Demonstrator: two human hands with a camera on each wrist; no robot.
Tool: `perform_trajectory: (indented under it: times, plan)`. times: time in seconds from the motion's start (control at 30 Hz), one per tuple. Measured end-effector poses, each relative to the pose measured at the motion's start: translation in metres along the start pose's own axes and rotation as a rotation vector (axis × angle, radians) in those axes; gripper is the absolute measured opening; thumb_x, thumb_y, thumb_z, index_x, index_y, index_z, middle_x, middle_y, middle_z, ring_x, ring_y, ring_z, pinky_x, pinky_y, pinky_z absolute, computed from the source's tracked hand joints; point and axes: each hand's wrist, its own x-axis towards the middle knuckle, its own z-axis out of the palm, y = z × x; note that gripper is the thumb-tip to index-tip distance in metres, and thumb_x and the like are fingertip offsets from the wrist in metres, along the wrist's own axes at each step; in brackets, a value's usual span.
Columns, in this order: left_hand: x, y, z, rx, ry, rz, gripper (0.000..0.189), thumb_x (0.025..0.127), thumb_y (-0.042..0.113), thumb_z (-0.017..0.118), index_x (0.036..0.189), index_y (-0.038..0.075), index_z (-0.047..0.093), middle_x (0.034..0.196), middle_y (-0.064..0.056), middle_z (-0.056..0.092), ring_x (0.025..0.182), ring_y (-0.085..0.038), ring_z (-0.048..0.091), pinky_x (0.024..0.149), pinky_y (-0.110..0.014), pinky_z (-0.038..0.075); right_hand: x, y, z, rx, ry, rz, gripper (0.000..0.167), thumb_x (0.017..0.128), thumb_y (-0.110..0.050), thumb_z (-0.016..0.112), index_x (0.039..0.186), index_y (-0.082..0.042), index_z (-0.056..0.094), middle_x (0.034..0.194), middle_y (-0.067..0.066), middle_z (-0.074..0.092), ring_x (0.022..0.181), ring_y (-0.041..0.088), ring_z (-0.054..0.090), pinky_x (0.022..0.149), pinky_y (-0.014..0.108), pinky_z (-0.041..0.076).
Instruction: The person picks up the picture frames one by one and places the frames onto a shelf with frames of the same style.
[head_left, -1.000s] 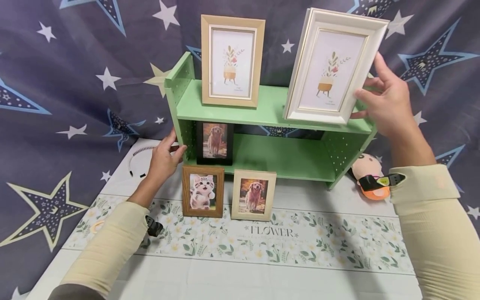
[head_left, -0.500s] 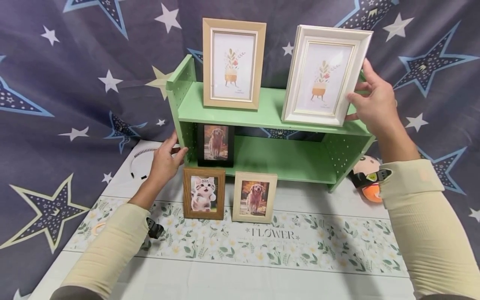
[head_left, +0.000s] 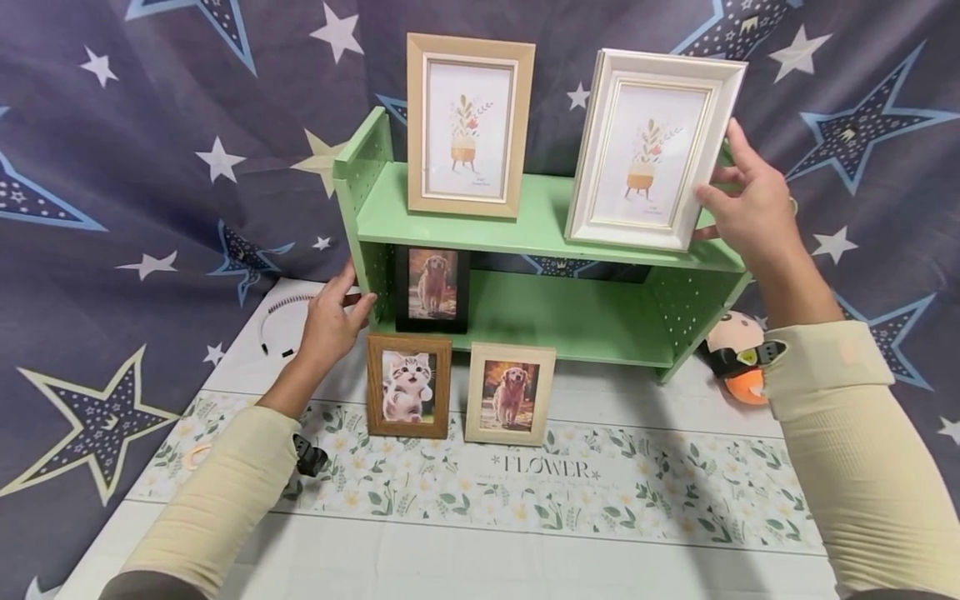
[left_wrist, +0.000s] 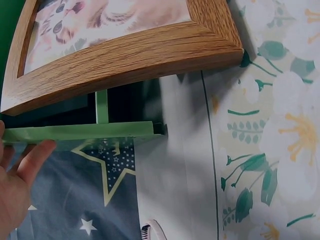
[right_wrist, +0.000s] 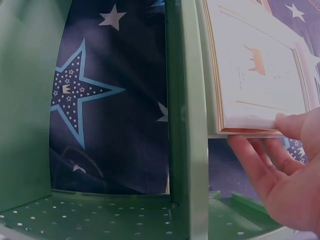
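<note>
A white picture frame (head_left: 648,150) with a potted-plant print leans on the right part of a green shelf's (head_left: 547,200) top board. My right hand (head_left: 750,200) grips its right edge, thumb on the front and fingers behind, as the right wrist view also shows. My left hand (head_left: 330,321) holds the shelf's left side panel (left_wrist: 80,132); some fingers are hidden by the panel. A light-wood frame (head_left: 471,125) with the same print stands left on the top board. Below it, a black frame (head_left: 432,287) with a dog photo stands on the lower board.
In front of the shelf stand a brown wooden frame (head_left: 408,385) with a kitten photo and a pale frame (head_left: 510,393) with a dog photo. A doll (head_left: 738,354) lies at the right, a headband (head_left: 273,321) at the left. Star-patterned cloth (head_left: 150,267) hangs behind.
My right hand has brought the white frame left and slightly down, making it more upright; over the last half second it is nearly still. The left hand stays in place.
</note>
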Motion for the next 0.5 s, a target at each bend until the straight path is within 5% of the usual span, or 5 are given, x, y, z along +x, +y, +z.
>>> perform_trajectory:
  times: [0.13, 0.3, 0.5]
  plan:
    - [-0.001, 0.0, 0.0, -0.005, -0.005, -0.013, 0.073, 0.101, 0.012, 0.065, 0.163, 0.02, 0.028, 0.126, -0.027, 0.06, 0.109, -0.042, 0.071, 0.065, -0.035, 0.065, -0.002, -0.001, -0.001, -0.039, -0.01, -0.008, 0.079, 0.104, -0.017, 0.059, 0.15, -0.063, 0.014, 0.156, 0.009, 0.047, 0.134, 0.025, 0.059, 0.067, 0.03, 0.065]
    - [-0.001, -0.001, 0.0, 0.0, 0.001, -0.018, 0.072, 0.101, 0.012, 0.066, 0.162, 0.02, 0.029, 0.128, -0.027, 0.06, 0.109, -0.042, 0.071, 0.065, -0.032, 0.065, -0.008, 0.0, -0.005, -0.076, 0.043, -0.044, 0.077, 0.101, -0.02, 0.062, 0.155, -0.056, 0.018, 0.149, 0.005, 0.055, 0.108, 0.006, 0.067, 0.063, 0.025, 0.064]
    - [0.0, 0.0, 0.001, 0.0, 0.002, -0.007, 0.074, 0.1, 0.011, 0.066, 0.163, 0.019, 0.028, 0.127, -0.027, 0.059, 0.108, -0.041, 0.071, 0.066, -0.038, 0.065, -0.026, 0.007, -0.009, -0.034, 0.165, -0.127, 0.07, 0.096, -0.013, 0.062, 0.155, -0.042, 0.038, 0.115, -0.014, 0.065, 0.086, -0.005, 0.064, 0.054, 0.02, 0.06]
